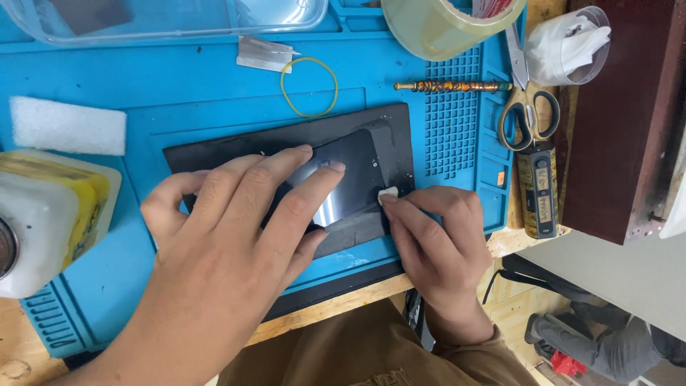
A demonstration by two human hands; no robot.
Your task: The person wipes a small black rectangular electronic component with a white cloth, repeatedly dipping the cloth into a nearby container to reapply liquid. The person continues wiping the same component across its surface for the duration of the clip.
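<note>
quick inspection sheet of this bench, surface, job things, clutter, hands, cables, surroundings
surface: blue work mat on a wooden bench.
job's things: glossy dark phone lying flat on a black pad.
clutter: yellow rubber band, white foam block, tape roll, scissors, white and yellow bottle.
hands: left hand pressed flat on the phone; right hand pinching a small white piece at the phone's edge.
cables: nothing seen.
surroundings: dark red box; floor below the bench.
</note>
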